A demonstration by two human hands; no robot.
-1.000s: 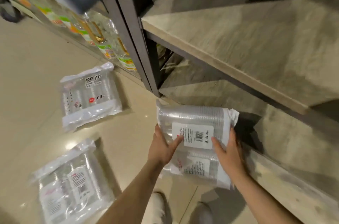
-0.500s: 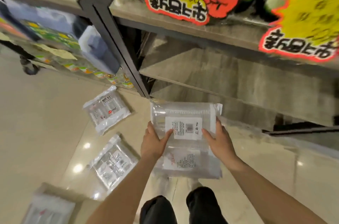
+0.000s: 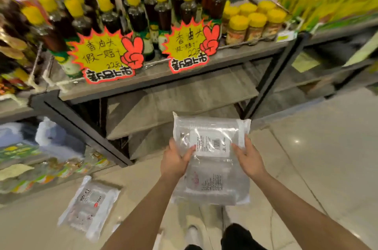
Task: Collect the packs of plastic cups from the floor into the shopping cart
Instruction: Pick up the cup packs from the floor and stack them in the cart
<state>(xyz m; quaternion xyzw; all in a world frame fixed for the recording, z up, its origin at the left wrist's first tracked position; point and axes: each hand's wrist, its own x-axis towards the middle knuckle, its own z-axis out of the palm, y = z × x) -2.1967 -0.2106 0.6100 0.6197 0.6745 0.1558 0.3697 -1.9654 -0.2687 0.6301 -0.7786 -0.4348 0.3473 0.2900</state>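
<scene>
You carry two stacked packs of plastic cups; no cart shows.

The shelf rack (image 3: 163, 77) of yellow-capped bottles (image 3: 143, 10) stands ahead. You clamp the stacked packs (image 3: 210, 157) from both sides, left hand (image 3: 173, 160) and right hand (image 3: 248, 157), thumbs on top, likely so they don't slide. Another pack (image 3: 90, 206) lies on the floor (image 3: 327, 157).

1. Both bare forearms reach forward from the bottom edge, angled toward each other.
2. The left hand (image 3: 173, 162) grips the left side of a pack of plastic cups (image 3: 210, 157), thumb on top.
3. The right hand (image 3: 248, 159) grips its right side, thumb likewise on top.
</scene>
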